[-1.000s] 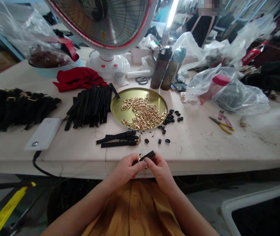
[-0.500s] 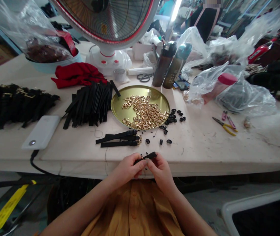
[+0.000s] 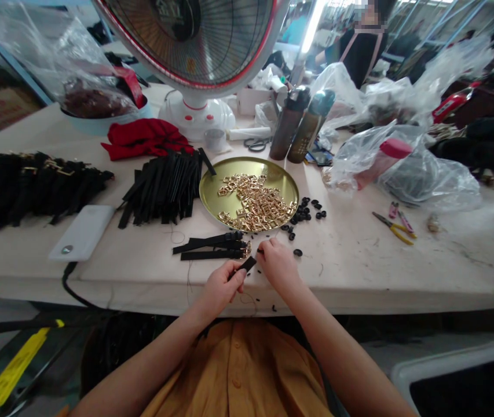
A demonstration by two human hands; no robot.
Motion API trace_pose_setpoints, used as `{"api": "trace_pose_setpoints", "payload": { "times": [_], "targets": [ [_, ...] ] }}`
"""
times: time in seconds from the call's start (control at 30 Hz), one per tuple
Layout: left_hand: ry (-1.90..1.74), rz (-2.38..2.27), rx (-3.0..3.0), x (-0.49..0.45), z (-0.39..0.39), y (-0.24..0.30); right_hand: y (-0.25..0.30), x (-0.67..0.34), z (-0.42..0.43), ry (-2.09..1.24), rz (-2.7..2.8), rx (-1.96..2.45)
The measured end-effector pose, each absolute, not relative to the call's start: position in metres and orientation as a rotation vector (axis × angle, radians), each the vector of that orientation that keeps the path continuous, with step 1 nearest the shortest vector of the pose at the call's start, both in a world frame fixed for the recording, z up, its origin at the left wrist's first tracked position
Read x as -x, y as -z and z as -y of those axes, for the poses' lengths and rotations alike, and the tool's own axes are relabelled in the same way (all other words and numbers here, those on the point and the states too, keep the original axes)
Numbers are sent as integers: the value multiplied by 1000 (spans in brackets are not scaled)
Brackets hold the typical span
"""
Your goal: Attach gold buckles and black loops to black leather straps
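Observation:
My left hand [image 3: 223,285] is closed around a short black strap [image 3: 248,264], whose flat end sticks out up and to the right. Just right of it, my right hand [image 3: 278,262] reaches over the table with its fingertips pinched on a small black loop [image 3: 260,251], mostly covered by the fingers. Finished-looking black straps with gold buckles [image 3: 212,246] lie left of the right hand. Behind them stands a round gold tray [image 3: 216,205] bearing a heap of gold buckles [image 3: 264,202]. More black loops [image 3: 302,213] are scattered at the tray's right edge.
A pile of black straps [image 3: 164,185] and buckled ones [image 3: 25,185] lie left, near a white power bank [image 3: 84,231]. A fan [image 3: 194,116], red cloth [image 3: 146,139] and two bottles [image 3: 290,124] stand behind. Yellow-handled pliers [image 3: 394,227] lie right. A person [image 3: 362,49] is in the background.
My hands have parted. The right hand has moved forward off the strap to the loops on the table, while the left keeps the strap, moved slightly left.

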State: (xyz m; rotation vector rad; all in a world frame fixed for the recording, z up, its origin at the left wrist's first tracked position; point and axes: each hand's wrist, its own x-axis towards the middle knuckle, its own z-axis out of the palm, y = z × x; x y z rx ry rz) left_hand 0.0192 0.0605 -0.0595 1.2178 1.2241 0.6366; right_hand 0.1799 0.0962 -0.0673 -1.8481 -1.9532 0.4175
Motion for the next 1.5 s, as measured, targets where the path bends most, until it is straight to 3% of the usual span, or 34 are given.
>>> {"api": "trace_pose_setpoints", "payload": {
  "times": [0.1, 0.27, 0.37, 0.57, 0.93, 1.5],
  "targets": [
    [-640, -1238, -1240, -16, -57, 57, 68, -177, -103, -523, 1871, 1794],
    [-740, -1265, -1350, -17, -56, 46, 56, -182, -83, -1407, 1124, 1308],
    [-810, -1266, -1411, -24, -57, 40, 50, -177, -67, -1661, 643, 1111],
    [-755, -1370, -1602, -29, -51, 40, 55, -159, -52, -1640, 350, 1008],
    [-486, -1197, -1731, -21, -55, 37, 70, -164, -42, -1415, 644, 1158],
    [-377, -1181, -1699, -23, -59, 40, 74, -167, -38, -1630, 490, 1072]
  ]
}}
